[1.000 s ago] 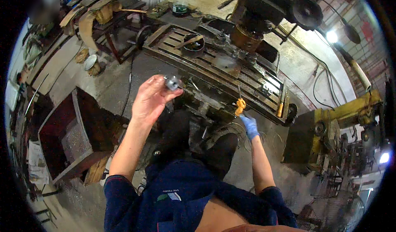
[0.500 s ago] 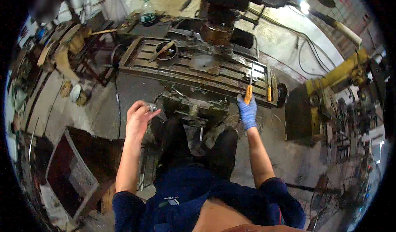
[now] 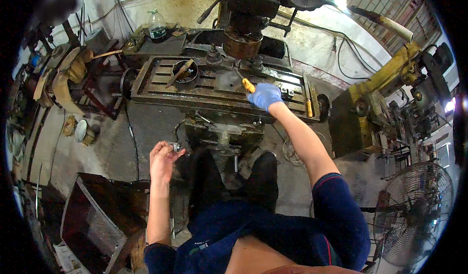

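My left hand (image 3: 163,161) is closed around a small shiny metal part (image 3: 174,146), held low in front of the machine. My right hand (image 3: 265,97), in a blue glove, grips the yellow handle of a slim metal-shafted tool (image 3: 248,85); whether it is a file or a screwdriver I cannot tell. Its shaft points at the middle of the slotted machine table (image 3: 161,94), below the milling head (image 3: 243,42). A second yellow-handled tool (image 3: 309,108) lies at the table's right end. Small metal pieces (image 3: 290,91) sit just right of the gloved hand.
On the table's left part stands a round pan (image 3: 187,85) with a wooden-handled brush or stick (image 3: 180,73) across it. Behind is a clear plastic bottle (image 3: 157,28). A large metal bin (image 3: 100,220) stands at lower left, a wire fan (image 3: 414,215) at lower right.
My right hand has swung left and forward with the yellow-handled tool, from the table's right end to its middle. My left hand has dropped slightly, still holding the metal part.
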